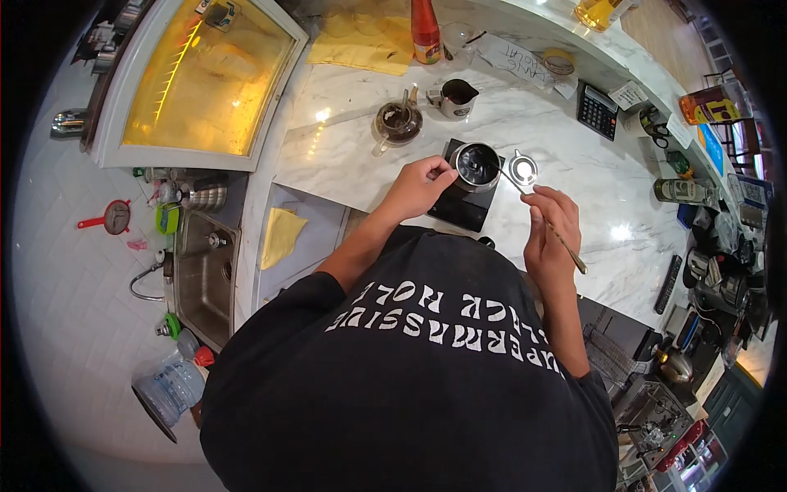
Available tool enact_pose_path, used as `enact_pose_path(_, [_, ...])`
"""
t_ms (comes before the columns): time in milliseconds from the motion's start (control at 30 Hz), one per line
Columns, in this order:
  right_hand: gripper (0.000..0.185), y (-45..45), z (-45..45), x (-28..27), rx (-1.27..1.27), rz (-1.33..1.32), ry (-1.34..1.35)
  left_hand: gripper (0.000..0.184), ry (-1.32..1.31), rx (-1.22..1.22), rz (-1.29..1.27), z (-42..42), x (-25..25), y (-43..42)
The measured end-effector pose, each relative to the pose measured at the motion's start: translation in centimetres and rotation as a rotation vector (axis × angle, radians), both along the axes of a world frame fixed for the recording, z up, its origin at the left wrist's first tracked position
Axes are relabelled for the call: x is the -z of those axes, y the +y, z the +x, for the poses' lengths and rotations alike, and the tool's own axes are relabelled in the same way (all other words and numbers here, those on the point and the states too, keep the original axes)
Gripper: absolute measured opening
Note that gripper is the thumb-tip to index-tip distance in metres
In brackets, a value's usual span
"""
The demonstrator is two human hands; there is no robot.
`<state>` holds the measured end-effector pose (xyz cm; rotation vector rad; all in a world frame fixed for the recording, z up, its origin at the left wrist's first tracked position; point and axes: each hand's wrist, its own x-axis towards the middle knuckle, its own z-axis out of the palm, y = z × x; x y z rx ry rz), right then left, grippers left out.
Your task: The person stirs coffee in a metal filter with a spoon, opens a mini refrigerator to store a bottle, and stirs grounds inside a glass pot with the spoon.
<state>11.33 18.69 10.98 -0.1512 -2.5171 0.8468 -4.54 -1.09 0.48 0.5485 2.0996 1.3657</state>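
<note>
Seemingly, the left hand [422,189] pinches one metal cup [477,166]; the right hand [552,228] grasps one long spoon [571,252].

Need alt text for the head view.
A right hand holds a long, thin metal utensil in a round silver metal cup with dark contents, on a flat black device; the left hand is at its rim. Beyond, on the white marbled counter: a round glass teapot and grey pitcher.
</note>
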Motion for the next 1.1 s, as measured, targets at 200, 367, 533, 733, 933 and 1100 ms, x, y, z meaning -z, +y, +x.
enact_pose_path(200, [0.008, -0.57, -0.22, 0.45, -0.063, 0.025, 0.001, 0.024, -0.024, 0.000, 0.014, 0.07, -0.04, 0.23])
enact_pose_path(367, [0.007, 0.05, 0.29, 0.28, -0.007, 0.019, -0.003, 0.024, -0.025, -0.006, 0.004, 0.04, 0.12, 0.08])
enact_pose_path(533, [0.008, -0.47, -0.02, 0.65, -0.057, 0.039, 0.020, 0.024, -0.006, 0.007, 0.012, 0.04, -0.11, 0.21])
enact_pose_path(733, [0.008, 0.25, 0.74, 0.30, -0.034, 0.038, 0.016, 0.026, 0.061, -0.028, 0.051, 0.14, 0.23, 0.09])
enact_pose_path(933, [0.008, -0.33, -0.09, 0.45, -0.013, 0.020, 0.000, 0.026, 0.055, -0.029, 0.037, 0.21, 0.16, 0.24])
enact_pose_path(1100, [0.008, 0.30, 0.56, 0.60, -0.071, 0.061, 0.037, 0.027, 0.086, -0.035, 0.049, 0.24, 0.48, 0.06])
